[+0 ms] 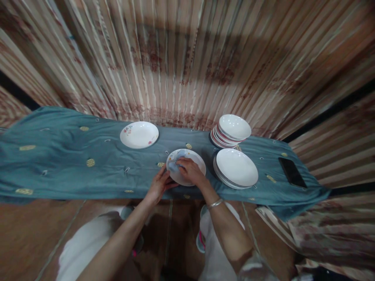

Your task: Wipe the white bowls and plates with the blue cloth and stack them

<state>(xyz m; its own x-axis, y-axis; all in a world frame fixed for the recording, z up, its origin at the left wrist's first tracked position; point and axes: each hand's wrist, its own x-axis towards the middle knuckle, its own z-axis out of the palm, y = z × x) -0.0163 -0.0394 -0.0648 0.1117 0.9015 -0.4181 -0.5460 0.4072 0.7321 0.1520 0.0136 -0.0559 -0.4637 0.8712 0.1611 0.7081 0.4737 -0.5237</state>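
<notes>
In front of me on the cloth-covered table is a white plate (199, 164) with a pale blue patch and small orange-yellow spots inside. My left hand (160, 182) grips its left rim, thumb at the edge and fingers low against the side. Bent over the plate's middle, my right hand (190, 170) presses its bunched fingers down on the pale blue patch. Whether that patch is a thin cloth or a printed pattern, I cannot tell. A bracelet circles my right wrist.
A flowered white plate (140, 135) lies behind to the left. At right stand stacked white plates (236, 168), with stacked bowls (234, 127) behind them. A black phone (292, 172) rests near the right end of the blue-green tablecloth (64, 156). Curtains (175, 70) hang behind.
</notes>
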